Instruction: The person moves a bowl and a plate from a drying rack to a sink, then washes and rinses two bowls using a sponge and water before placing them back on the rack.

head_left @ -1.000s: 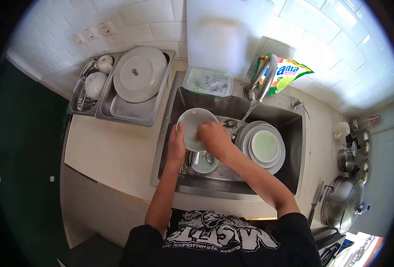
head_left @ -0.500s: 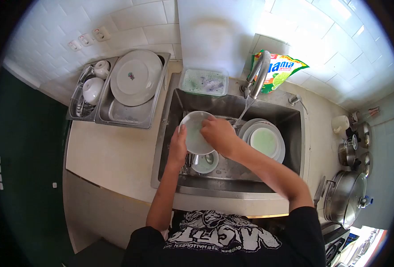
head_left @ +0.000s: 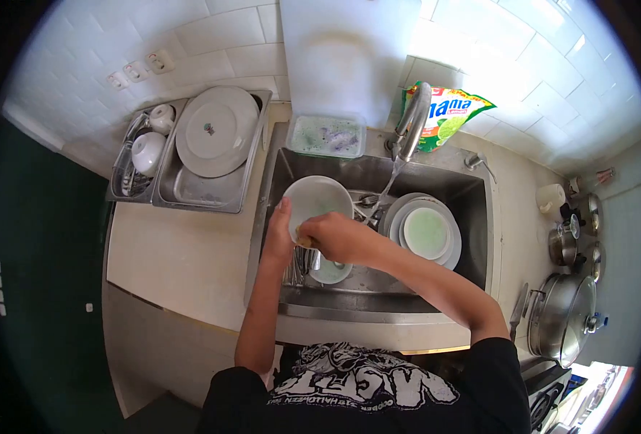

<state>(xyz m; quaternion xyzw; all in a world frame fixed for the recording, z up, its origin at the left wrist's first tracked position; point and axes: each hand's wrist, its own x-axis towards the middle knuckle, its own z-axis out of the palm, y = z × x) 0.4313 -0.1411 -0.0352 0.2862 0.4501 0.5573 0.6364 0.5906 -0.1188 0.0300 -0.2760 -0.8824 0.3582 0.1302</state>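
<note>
Bowl (head_left: 315, 199) sits gripped in the left hand (head_left: 280, 233), apparently to steady it against the yellowish sponge (head_left: 304, 239) the right hand (head_left: 335, 237) clutches.

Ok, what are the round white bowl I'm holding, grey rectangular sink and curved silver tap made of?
Round white bowl: perhaps glazed ceramic, from its smooth sheen; plastic is possible. Grey rectangular sink: probably stainless steel, satin, with soft metallic reflections. Curved silver tap: likely polished metal, given its bright highlights.
</note>
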